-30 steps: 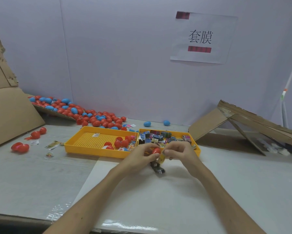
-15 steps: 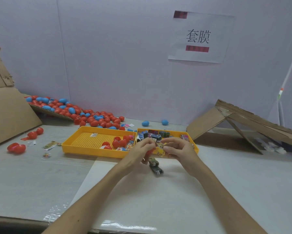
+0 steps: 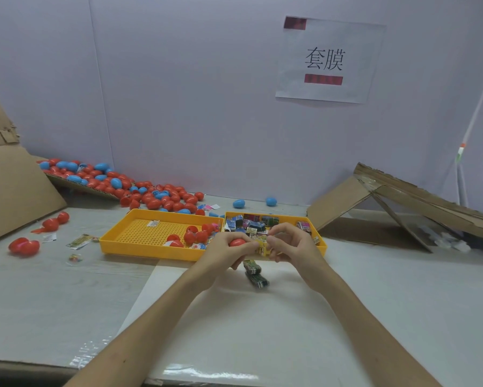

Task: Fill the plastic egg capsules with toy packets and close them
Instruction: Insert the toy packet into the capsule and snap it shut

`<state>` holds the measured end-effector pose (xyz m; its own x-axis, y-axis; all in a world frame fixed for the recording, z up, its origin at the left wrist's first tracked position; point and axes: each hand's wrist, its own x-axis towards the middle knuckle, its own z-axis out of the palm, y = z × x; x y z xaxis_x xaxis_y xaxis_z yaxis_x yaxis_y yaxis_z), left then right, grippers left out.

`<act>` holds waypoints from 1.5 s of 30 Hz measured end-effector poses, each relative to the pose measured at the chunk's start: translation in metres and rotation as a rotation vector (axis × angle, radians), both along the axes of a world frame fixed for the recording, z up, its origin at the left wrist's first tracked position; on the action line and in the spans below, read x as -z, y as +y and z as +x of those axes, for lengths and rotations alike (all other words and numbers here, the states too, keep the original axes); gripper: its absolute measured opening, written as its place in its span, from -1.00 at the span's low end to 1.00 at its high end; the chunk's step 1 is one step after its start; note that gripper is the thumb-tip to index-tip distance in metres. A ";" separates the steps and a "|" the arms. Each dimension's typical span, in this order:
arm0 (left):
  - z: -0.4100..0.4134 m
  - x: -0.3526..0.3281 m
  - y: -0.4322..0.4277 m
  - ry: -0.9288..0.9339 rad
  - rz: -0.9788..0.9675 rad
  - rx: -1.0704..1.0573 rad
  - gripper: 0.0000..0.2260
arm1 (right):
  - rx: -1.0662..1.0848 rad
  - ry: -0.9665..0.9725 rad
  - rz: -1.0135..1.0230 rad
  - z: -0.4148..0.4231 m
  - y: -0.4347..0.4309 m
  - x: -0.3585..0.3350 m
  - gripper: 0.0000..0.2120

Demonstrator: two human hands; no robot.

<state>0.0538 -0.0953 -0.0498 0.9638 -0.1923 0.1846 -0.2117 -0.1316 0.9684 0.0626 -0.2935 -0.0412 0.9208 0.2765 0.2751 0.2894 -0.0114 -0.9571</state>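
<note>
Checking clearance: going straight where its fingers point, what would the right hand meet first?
Likely the red plastic egg capsule in the left hand, just beyond the right hand's pinched yellow toy packet.

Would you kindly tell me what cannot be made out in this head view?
All in the head view:
- Whether the red capsule is open or closed: the left hand wraps most of it.
- The print on the yellow packet: too small, blurred, partly covered by the right hand.
- The white items under the cardboard lean-to: blurred and shaded.
- The sign's red bars: unreadable.
</note>
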 end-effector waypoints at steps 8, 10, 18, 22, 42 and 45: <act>0.000 0.001 -0.001 -0.035 -0.045 -0.022 -0.84 | -0.028 0.013 -0.101 -0.002 0.003 0.002 -0.77; 0.000 0.002 -0.001 -0.050 -0.040 -0.013 -0.85 | -0.026 0.037 -0.099 -0.002 0.002 0.002 -0.78; -0.002 0.003 -0.004 -0.067 0.005 -0.014 -0.84 | -0.022 0.062 0.016 0.001 -0.002 0.001 -0.83; -0.002 0.004 -0.004 -0.052 0.021 -0.005 -0.82 | 0.000 0.054 0.034 0.002 -0.003 0.001 -0.83; -0.004 -0.007 -0.001 0.038 -0.344 0.008 -0.68 | 0.147 0.001 -0.054 0.003 -0.002 0.002 -0.87; -0.003 -0.007 0.000 0.035 -0.375 0.005 -0.65 | 0.161 0.014 -0.055 0.003 -0.002 0.002 -0.84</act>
